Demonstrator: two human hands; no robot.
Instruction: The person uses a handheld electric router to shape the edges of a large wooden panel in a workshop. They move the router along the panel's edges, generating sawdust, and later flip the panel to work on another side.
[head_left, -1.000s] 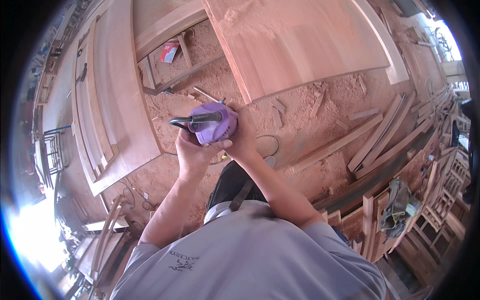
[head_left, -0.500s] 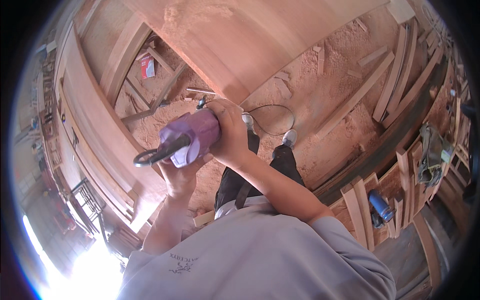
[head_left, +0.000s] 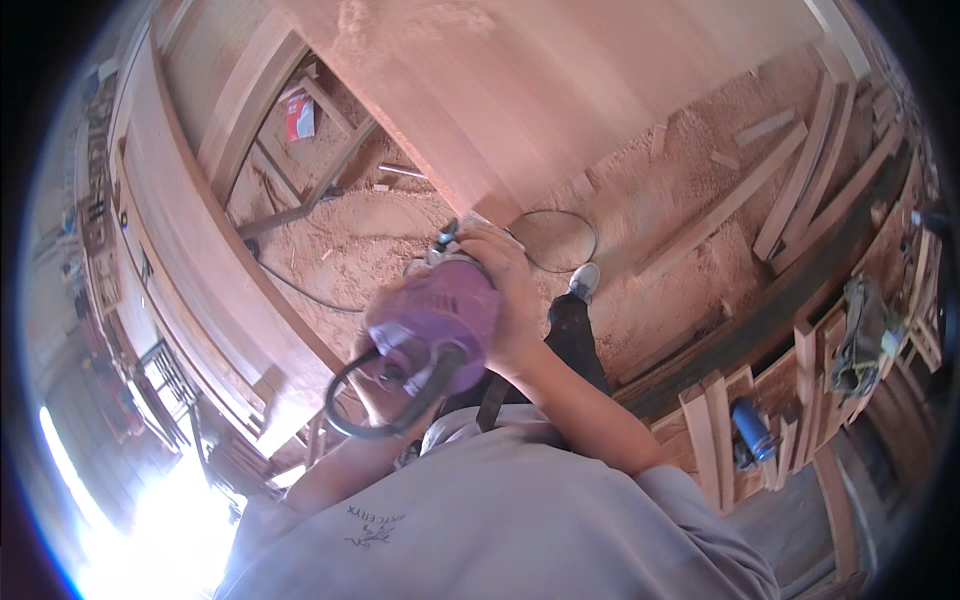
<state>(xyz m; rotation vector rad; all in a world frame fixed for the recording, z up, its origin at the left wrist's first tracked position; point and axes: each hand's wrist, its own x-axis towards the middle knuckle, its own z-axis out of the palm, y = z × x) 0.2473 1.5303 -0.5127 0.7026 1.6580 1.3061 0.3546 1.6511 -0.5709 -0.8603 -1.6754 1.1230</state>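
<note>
A purple corded power tool (head_left: 440,310), shaped like a trim router, is held in both my hands in front of my waist. Its far end, with a small dark metal fitting, is beside the near corner of a large wooden panel (head_left: 520,130); I cannot tell whether they touch. My right hand (head_left: 508,290) wraps the tool's right side near that end. On the left, my left hand (head_left: 372,392) grips it from below, its fingers mostly hidden by the body. The black power cord (head_left: 372,432) loops out of the tool's near end.
Long planks (head_left: 180,190) line the left, beside a wooden frame (head_left: 270,130). Sawdust covers the floor, where a dark cable (head_left: 596,245) curves near my shoe (head_left: 584,282). Loose strips (head_left: 720,205) lie to the right, near a blue bottle (head_left: 752,428) and a hung grey-green cloth (head_left: 862,335).
Both hands have brought the tool rightward and closer to my body, turning it so its far end faces the panel's corner. One of my shoes is now hidden.
</note>
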